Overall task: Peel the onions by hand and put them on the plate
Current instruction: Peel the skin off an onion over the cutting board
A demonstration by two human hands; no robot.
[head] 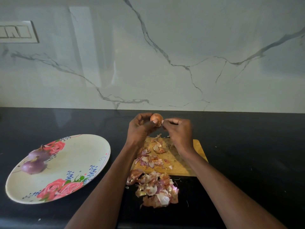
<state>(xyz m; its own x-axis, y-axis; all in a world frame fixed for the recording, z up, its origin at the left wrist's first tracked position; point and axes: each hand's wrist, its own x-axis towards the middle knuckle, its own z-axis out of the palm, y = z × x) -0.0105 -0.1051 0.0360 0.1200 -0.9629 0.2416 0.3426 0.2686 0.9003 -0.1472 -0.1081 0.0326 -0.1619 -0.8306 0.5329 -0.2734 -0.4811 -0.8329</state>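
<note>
A small onion (156, 117) with dry brown skin is held in the air above the far end of the cutting board. My left hand (140, 128) grips it from the left, thumb on its front. My right hand (177, 129) pinches a bit of its skin at the onion's right side. A white plate with pink roses (79, 156) lies to the left on the counter. Two peeled purple onions (35, 161) sit near the plate's left rim, one behind the other.
A wooden cutting board (181, 164) under my hands carries scattered onion skins. A larger heap of peels (156, 187) lies on the black counter in front of the board. A marble wall rises behind, with a switch panel (18, 32) at upper left.
</note>
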